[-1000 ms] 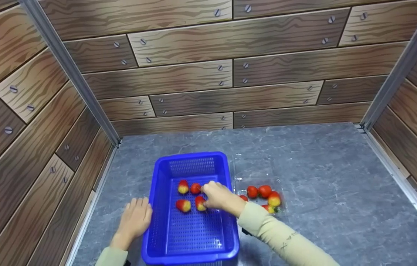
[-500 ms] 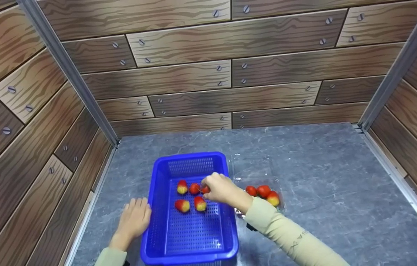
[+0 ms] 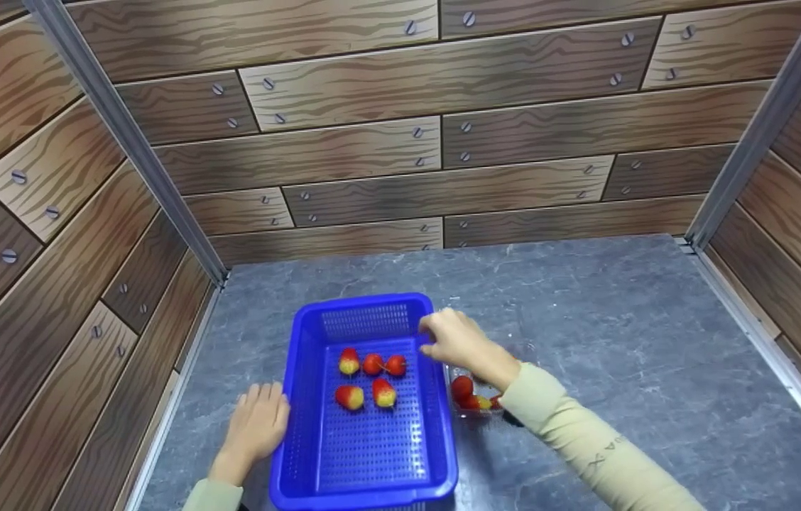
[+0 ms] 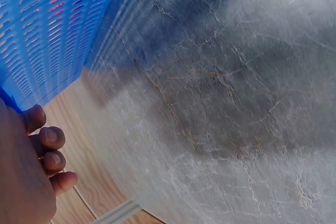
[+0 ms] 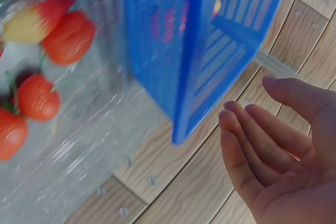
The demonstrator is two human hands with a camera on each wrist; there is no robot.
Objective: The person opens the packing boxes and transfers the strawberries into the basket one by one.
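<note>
My left hand (image 3: pixel 255 424) lies along the left side of a blue perforated basket (image 3: pixel 280 454), touching its rim, fingers straight in the head view. In the left wrist view its fingertips (image 4: pixel 51 136) show beside the basket's wall. Inside the basket are red-and-yellow fruits (image 3: pixel 384 392) and two round red fruits with stems (image 3: pixel 395 365). Above the basket's right rim is my right hand (image 3: pixel 459 343), holding nothing; its fingers (image 5: pixel 257 145) are loosely bent in the right wrist view. A clear plastic box (image 5: pixel 113 95), partly hidden under the right forearm, holds more such fruits (image 5: pixel 68 38).
Basket and box stand side by side on a grey marbled tabletop (image 3: pixel 628 319). Walls with a wood-plank pattern (image 3: pixel 344 156) and metal corner posts (image 3: pixel 138 142) enclose it at the back and sides.
My right hand has let go of a round red fruit in the basket, then risen and moved right over the rim towards the clear box. The left hand has stayed put.
</note>
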